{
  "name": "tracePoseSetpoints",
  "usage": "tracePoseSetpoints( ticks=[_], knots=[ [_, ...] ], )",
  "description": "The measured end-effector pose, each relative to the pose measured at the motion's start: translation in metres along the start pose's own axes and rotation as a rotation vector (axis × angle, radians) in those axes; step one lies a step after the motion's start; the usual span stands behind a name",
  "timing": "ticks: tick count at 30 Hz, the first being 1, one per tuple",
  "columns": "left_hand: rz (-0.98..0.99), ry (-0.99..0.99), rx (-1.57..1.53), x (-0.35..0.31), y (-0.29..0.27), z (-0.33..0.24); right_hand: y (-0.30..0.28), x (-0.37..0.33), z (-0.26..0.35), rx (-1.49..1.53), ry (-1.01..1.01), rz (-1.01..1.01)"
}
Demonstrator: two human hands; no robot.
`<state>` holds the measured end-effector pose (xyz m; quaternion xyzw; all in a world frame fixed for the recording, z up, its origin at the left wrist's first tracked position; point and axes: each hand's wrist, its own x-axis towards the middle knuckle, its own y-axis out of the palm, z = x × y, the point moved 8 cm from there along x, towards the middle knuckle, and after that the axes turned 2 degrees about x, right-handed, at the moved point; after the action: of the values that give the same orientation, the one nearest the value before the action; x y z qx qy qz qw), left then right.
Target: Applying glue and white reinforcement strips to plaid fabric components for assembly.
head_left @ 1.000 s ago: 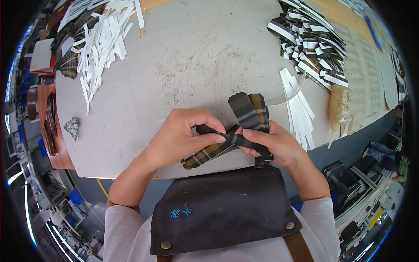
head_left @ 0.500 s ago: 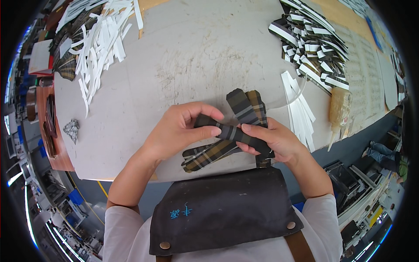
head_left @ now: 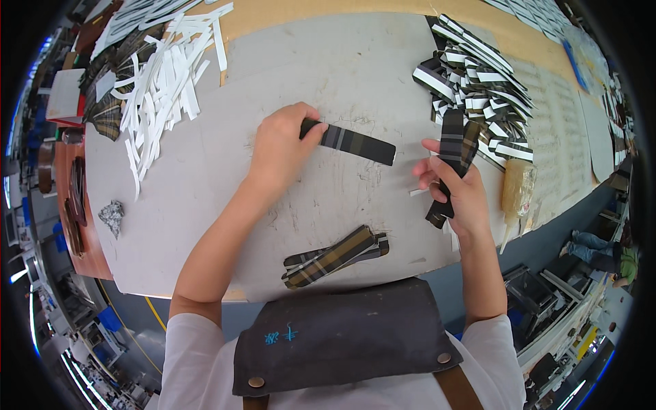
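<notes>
My left hand [head_left: 281, 143] pinches one end of a dark plaid strip [head_left: 359, 146] between thumb and fingers. The strip's other end points right over the middle of the table. To the right, my right hand [head_left: 467, 195] is closed around several plaid strips [head_left: 451, 137], which stick up past the thumb and hang out below the palm; a few of its fingertips extend toward the left. Near the table's front edge, between my forearms, lies a small stack of brown and black plaid strips [head_left: 335, 258], crossed over one another.
White strips [head_left: 160, 102] are heaped at the far left. Dark strips with white faces [head_left: 478, 89] are piled at the far right. Beside that pile lies an amber glue bottle [head_left: 518, 190] with a thin nozzle. A crumpled grey lump [head_left: 111, 217] sits at the left edge of the table [head_left: 205, 225].
My hands have moved apart and farther from my body. The left carries the single strip up and away, while the right has shifted right with its bunch. The stack stays near the front edge.
</notes>
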<state>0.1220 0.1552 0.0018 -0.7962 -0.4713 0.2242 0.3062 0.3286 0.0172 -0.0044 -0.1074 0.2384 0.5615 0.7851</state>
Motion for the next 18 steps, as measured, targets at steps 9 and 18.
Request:
tracePoseSetpoints(
  ticks=[9,18],
  knots=[
    [-0.296,0.243,-0.008,-0.050,-0.029,-0.028,0.039,-0.027,-0.007,0.203,0.172,0.369],
    [-0.132,-0.157,-0.439,-0.092,-0.023,0.003,0.081,-0.045,-0.032,0.143,0.377,0.573]
  ],
)
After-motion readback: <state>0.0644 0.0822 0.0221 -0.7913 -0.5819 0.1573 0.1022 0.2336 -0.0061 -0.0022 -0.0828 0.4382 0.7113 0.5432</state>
